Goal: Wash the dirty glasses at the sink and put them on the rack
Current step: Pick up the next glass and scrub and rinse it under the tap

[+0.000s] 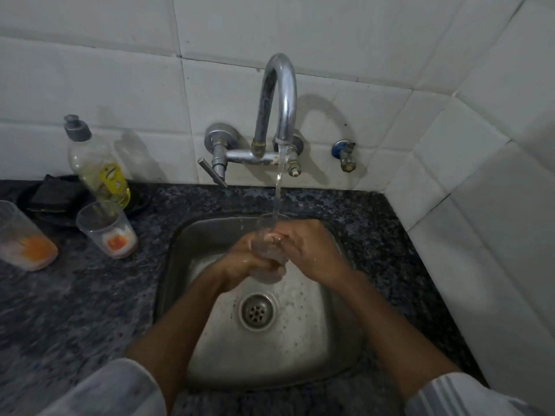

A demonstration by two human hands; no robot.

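Three glasses in view; one clear glass (268, 250) held over the steel sink (180, 265), rim up and tilted toward the far side, water stream (278, 190) from the tap (280, 94) running into it; left hand (244, 259) wraps its lower part, fingers closed round it; right hand (306, 250) grips its right side, fingers curled on the wall; two dirty glasses on the bench (75, 295) at left, orange residue in each: one (106, 229) upright just near of the soap bottle (96, 163), the other (21, 235) at the left edge, partly cut off; one bottle, yellow label, writing too blurred to read; dark cloth (57, 193) behind it, possibly a sponge.
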